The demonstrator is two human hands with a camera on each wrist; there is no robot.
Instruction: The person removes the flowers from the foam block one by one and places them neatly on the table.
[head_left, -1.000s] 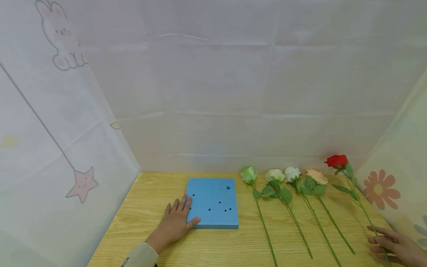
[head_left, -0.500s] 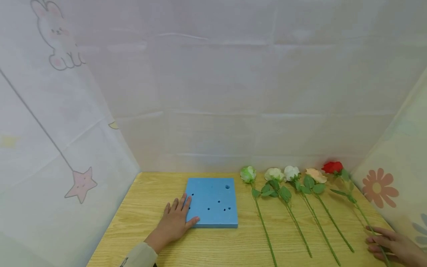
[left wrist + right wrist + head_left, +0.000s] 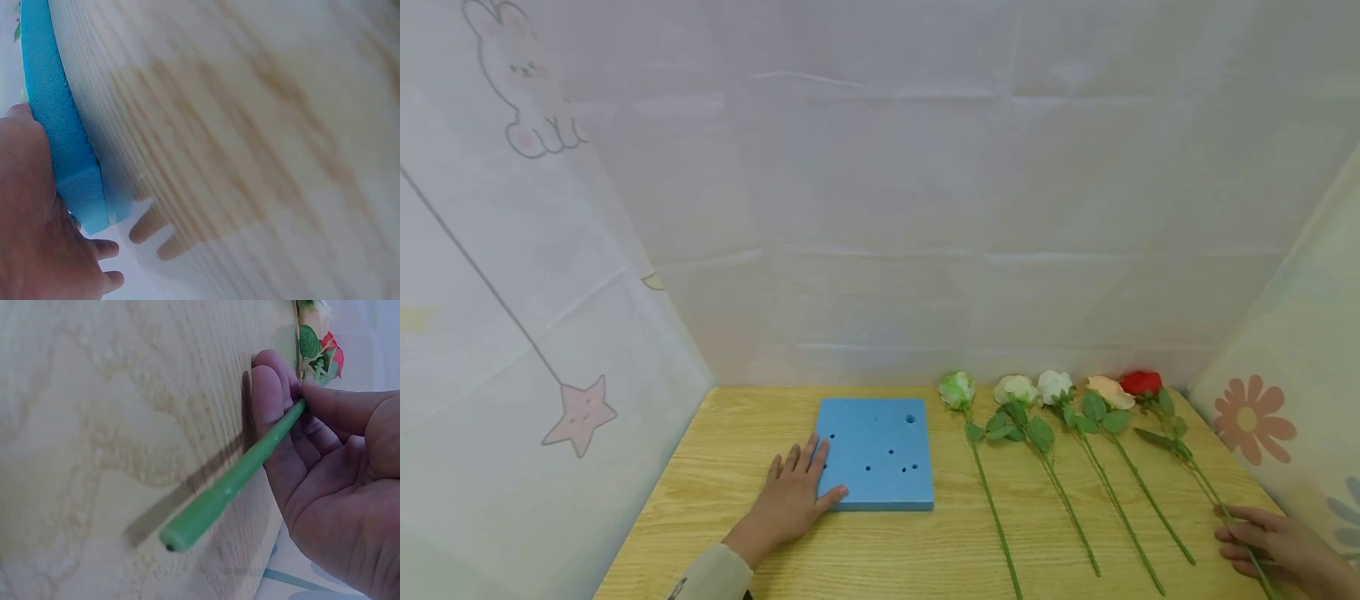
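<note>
My left hand (image 3: 788, 502) rests with spread, straight fingers on the left edge of a blue foam board (image 3: 880, 487), which has several small holes in its top. In the left wrist view the hand (image 3: 44, 206) lies against the board's side (image 3: 53, 87). At the table's right edge my right hand (image 3: 1273, 546) holds the green stem of a red rose (image 3: 1141, 383), whose bloom is at the back. The right wrist view shows thumb and fingers pinching that stem (image 3: 250, 464), its lower end sticking out past the hand just above the wood.
Left of the red rose lie a peach rose (image 3: 1110, 392), a white rose (image 3: 1055, 385), a cream rose (image 3: 1017, 391) and a green-white rose (image 3: 957, 390), stems towards me. Cloth walls (image 3: 880, 208) enclose the wooden table (image 3: 715, 450) at the back and both sides.
The red rose's bloom has come down and to the left, beside the peach rose. My right hand has shifted slightly left with the stem; my left hand stays on the board.
</note>
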